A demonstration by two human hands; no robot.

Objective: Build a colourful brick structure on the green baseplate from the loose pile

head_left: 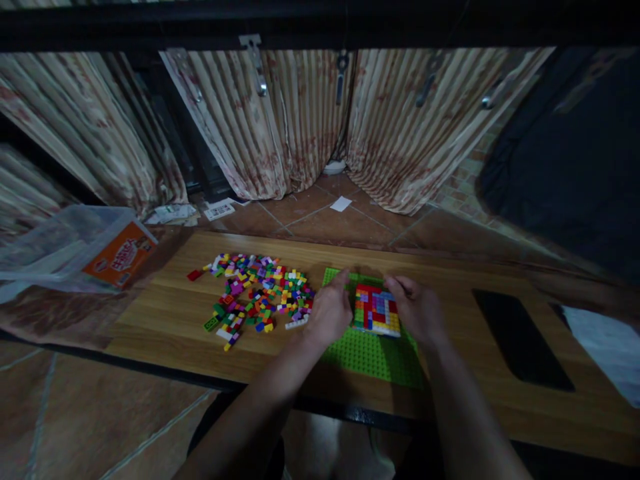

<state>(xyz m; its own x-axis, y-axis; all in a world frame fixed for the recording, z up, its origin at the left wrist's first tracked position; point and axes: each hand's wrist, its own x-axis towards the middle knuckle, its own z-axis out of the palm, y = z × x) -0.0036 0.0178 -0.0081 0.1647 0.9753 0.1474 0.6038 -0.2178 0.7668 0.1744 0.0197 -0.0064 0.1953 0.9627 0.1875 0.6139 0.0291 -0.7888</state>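
A studded green baseplate (370, 357) lies on the wooden table, bearing a flat, roughly square build of multicoloured toy bricks (377, 310). My left hand (330, 310) rests over the plate's left edge, a finger stretched forward onto the studs; it is open as far as its fingers show. At the build's far right corner is my right hand (416, 307), closed, with thumb and fingers curled together. Whether a small brick is between those fingers is hidden. Left of my left hand spreads a loose pile of small coloured bricks (265, 290).
A dark flat slab (520, 337) lies on the table (160, 320) at the right, with white paper (605, 350) beyond it. A clear plastic bin (45, 240) with an orange label stands at the far left. Striped curtains (300, 120) hang behind the table.
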